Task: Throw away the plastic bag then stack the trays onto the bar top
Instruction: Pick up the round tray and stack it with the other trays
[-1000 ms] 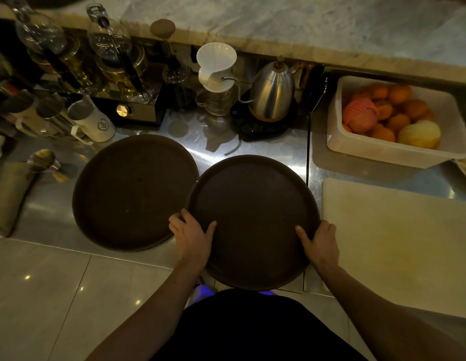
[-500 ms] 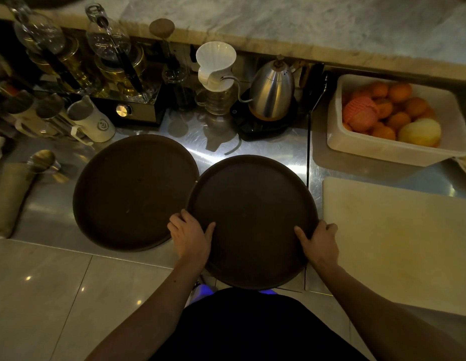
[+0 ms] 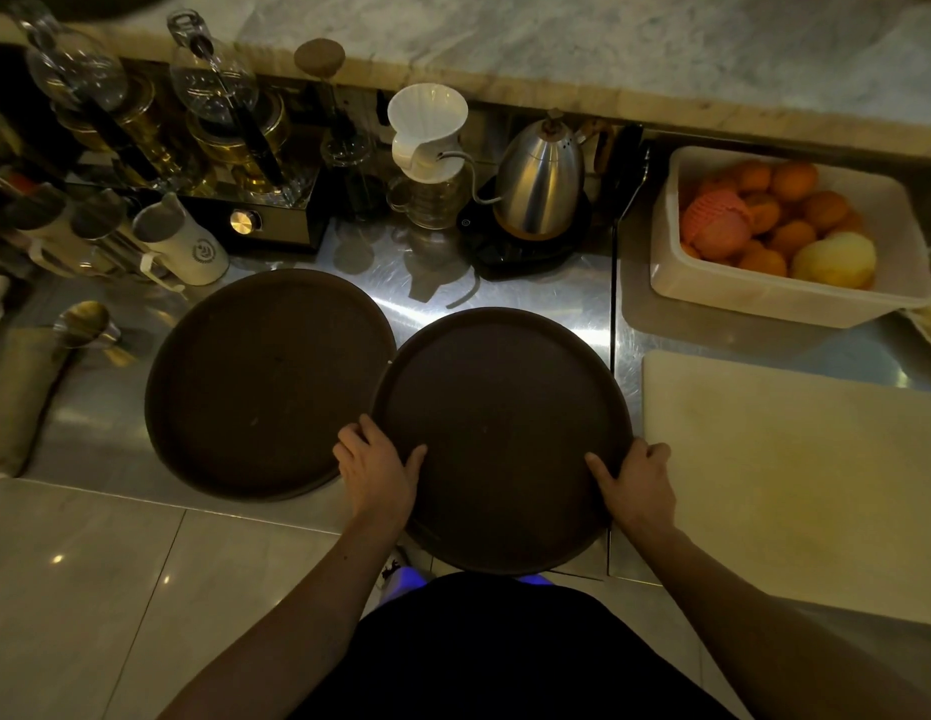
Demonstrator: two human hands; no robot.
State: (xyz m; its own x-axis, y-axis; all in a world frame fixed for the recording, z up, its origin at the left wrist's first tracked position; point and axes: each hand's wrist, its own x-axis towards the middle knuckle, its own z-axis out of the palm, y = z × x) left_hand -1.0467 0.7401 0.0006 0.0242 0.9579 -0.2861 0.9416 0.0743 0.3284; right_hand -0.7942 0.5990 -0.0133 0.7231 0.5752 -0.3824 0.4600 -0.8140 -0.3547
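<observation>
Two round dark brown trays lie side by side on the steel counter. The right tray [image 3: 499, 407] juts past the counter's near edge toward me. My left hand [image 3: 375, 472] grips its near-left rim, thumb on top. My right hand [image 3: 634, 483] grips its near-right rim the same way. The left tray [image 3: 260, 376] lies flat, its right edge touching or slightly under the held tray. The marble bar top [image 3: 582, 49] runs along the far side, above the counter. No plastic bag is in view.
Behind the trays stand a steel kettle [image 3: 541, 184], a white dripper [image 3: 427, 127] on a glass server, siphon brewers [image 3: 219, 122] and white pitchers [image 3: 182, 241]. A white tub of oranges [image 3: 785, 293] sits far right, a pale cutting board [image 3: 790, 475] near right.
Almost nothing: both hands keep their grip on the right tray, which stays in place.
</observation>
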